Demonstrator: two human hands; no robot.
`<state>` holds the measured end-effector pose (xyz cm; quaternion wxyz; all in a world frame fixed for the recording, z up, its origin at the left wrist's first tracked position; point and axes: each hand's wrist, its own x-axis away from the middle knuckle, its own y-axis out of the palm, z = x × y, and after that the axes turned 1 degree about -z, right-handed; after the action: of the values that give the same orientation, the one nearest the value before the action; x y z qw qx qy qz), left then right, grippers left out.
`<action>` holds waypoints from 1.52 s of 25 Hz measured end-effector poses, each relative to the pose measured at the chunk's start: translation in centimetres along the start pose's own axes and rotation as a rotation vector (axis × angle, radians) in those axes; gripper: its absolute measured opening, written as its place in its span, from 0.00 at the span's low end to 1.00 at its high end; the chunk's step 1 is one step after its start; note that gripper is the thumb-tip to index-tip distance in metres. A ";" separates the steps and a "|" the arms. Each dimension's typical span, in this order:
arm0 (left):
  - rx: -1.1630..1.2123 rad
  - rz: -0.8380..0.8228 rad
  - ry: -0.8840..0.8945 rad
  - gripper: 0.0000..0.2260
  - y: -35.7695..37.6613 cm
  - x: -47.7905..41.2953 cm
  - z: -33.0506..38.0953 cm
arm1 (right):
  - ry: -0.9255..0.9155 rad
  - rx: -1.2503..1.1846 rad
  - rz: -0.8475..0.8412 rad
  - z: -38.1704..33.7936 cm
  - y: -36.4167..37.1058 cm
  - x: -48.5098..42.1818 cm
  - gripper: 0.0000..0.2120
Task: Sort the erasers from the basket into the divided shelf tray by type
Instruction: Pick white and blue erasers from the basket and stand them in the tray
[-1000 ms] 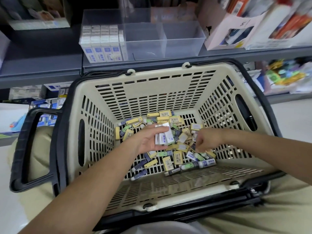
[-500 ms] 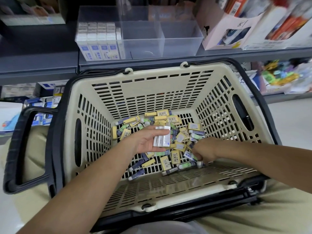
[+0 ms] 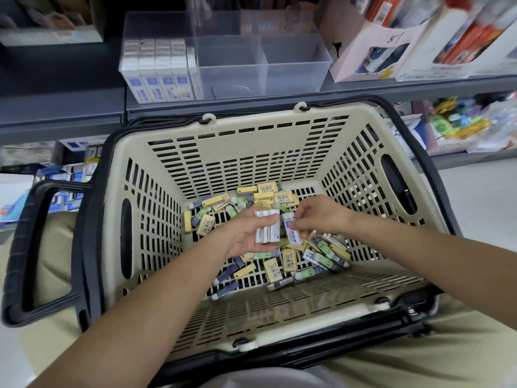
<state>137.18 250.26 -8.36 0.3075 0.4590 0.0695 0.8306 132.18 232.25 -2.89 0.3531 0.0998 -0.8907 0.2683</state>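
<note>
A beige basket (image 3: 251, 147) with black handles rests on my lap. Its bottom holds a heap of erasers (image 3: 282, 261) in yellow, green and dark blue sleeves. My left hand (image 3: 246, 236) grips a small stack of white erasers (image 3: 267, 229) over the heap. My right hand (image 3: 319, 217) pinches one more white eraser (image 3: 292, 229) right beside that stack. On the shelf behind stands a clear divided tray (image 3: 279, 77). Its left compartment is packed with upright white and blue erasers (image 3: 161, 71). The two compartments to the right look bare.
A pink cardboard display box (image 3: 363, 51) and boxed goods (image 3: 461, 40) stand on the shelf right of the tray. Lower shelves left and right carry more packaged stationery. The basket's left handle (image 3: 36, 247) hangs outward.
My right hand came up out of the heap with a white eraser and brought it beside the stack in my left hand. The left hand barely moved.
</note>
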 end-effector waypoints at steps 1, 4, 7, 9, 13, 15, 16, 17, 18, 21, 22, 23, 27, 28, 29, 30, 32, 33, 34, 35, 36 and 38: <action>-0.001 -0.030 -0.003 0.14 0.2 0.1 0.0 | -0.001 -0.059 0.004 -0.3 0.3 0.1 0.07; 0.013 -0.096 0.022 0.24 0.7 0.4 0.2 | -0.022 -0.173 -0.033 -0.9 0.4 0.5 0.05; 0.021 -0.094 0.049 0.28 1.0 0.3 0.2 | 0.002 -0.233 -0.062 -0.8 0.2 0.4 0.06; -0.020 -0.058 0.041 0.22 0.8 0.1 0.2 | 0.036 -0.280 -0.092 -0.4 -0.1 0.1 0.05; -0.047 0.005 0.034 0.14 0.2 -0.1 0.4 | 0.093 0.048 -0.092 1.9 -0.7 -0.6 0.04; -0.032 0.053 0.041 0.14 -0.3 -0.1 0.6 | 0.058 0.515 -0.144 3.4 -0.1 -1.0 0.06; -0.019 0.069 0.045 0.15 -0.5 0.0 0.8 | 0.053 0.655 -0.178 3.9 0.5 -1.2 0.08; -0.009 0.078 0.049 0.16 -0.7 -0.1 0.9 | 0.054 0.747 -0.193 4.2 1.1 -1.4 0.09; -0.004 0.081 0.051 0.16 -0.8 -0.1 0.9 | 0.048 0.849 -0.180 4.2 1.6 -1.7 0.09; -0.031 0.060 0.031 0.14 -0.9 -0.2 0.8 | 0.011 1.108 -0.059 3.8 2.6 -2.3 0.13; -0.041 0.050 0.022 0.13 -0.8 -0.2 0.8 | 0.012 1.127 -0.042 3.9 2.8 -2.4 0.17; -0.043 0.042 0.015 0.12 -0.9 -0.1 0.8 | 0.017 1.133 -0.042 4.0 3.0 -2.5 0.20; -0.040 0.016 0.009 0.14 -1.4 0.0 1.3 | 0.055 1.079 -0.022 4.1 3.3 -2.4 0.14; -0.041 0.023 0.006 0.15 -1.6 0.0 1.3 | 0.068 0.992 -0.021 3.7 2.9 -2.4 0.13; -0.038 0.040 0.004 0.16 -1.7 0.1 1.4 | 0.075 0.850 -0.015 3.2 2.3 -2.5 0.12; -0.030 0.064 0.004 0.18 -1.7 0.0 1.4 | 0.077 0.663 -0.003 2.6 1.5 -2.5 0.10; -0.010 0.102 0.007 0.21 -1.8 -0.1 1.2 | 0.069 0.243 0.031 1.3 -0.1 -2.1 0.08; -0.001 0.110 0.008 0.22 -1.8 -0.1 1.1 | 0.054 0.039 0.056 0.8 -0.5 -1.8 0.10; 0.012 0.117 0.009 0.22 -1.7 -0.1 1.0 | 0.032 -0.137 0.091 0.5 -0.6 -1.5 0.12; 0.033 0.126 0.015 0.22 -1.6 0.0 1.0 | 0.005 -0.265 0.129 0.1 -0.5 -1.3 0.13; 0.065 0.139 0.028 0.22 -1.5 0.0 1.0 | -0.030 -0.347 0.160 -0.2 -0.2 -1.0 0.14; 0.148 0.163 0.064 0.20 -1.4 0.0 1.1 | -0.115 -0.414 0.188 -0.6 0.8 -0.8 0.14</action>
<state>138.75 251.21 -8.30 0.2020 0.4579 0.1029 0.8596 132.79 233.29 -3.36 0.2880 -0.0427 -0.9508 0.1054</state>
